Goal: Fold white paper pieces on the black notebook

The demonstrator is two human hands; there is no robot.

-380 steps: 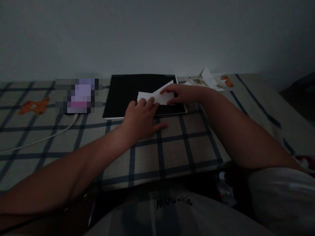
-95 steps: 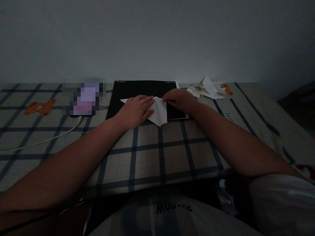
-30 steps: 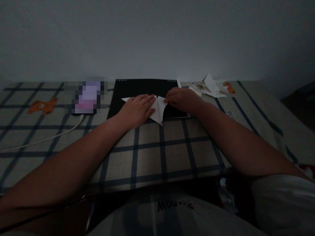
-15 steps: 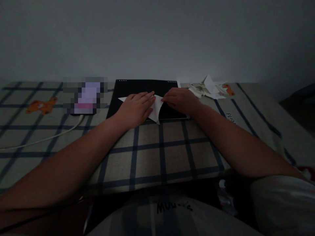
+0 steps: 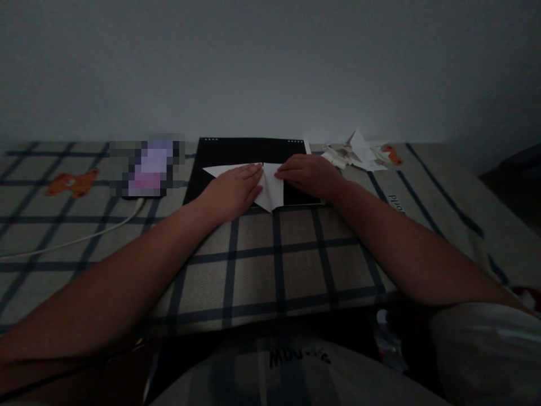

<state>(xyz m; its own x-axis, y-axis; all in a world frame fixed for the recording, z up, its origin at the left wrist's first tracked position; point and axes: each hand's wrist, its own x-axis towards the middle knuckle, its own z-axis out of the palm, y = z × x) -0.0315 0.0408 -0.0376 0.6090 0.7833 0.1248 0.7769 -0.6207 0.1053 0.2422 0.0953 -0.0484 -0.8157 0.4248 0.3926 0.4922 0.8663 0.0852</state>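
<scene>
A folded piece of white paper [image 5: 273, 194] lies on a black notebook [image 5: 249, 148], its left end pointed and its lower tip past the notebook's near edge. My left hand [image 5: 234, 193] rests flat across the paper's left part, fingers stretched out, and covers much of it. My right hand [image 5: 310, 173] is at the paper's upper right, with its fingers curled together and their tips on the paper. A crease runs down the paper between the two hands. The paper's right corner is hidden by the right hand.
A phone [image 5: 150, 169] with a blurred screen lies at the left, a white cable [image 5: 105, 230] plugged into it. Crumpled and folded paper pieces [image 5: 359, 153] sit right of the notebook. A checked cloth [image 5: 253, 270] covers the table, and a wall [image 5: 270, 67] stands behind it.
The right flap of the paper has opened out to the right and lies flatter, where it was curved before. My right hand has shifted slightly; my left hand stays on the paper.
</scene>
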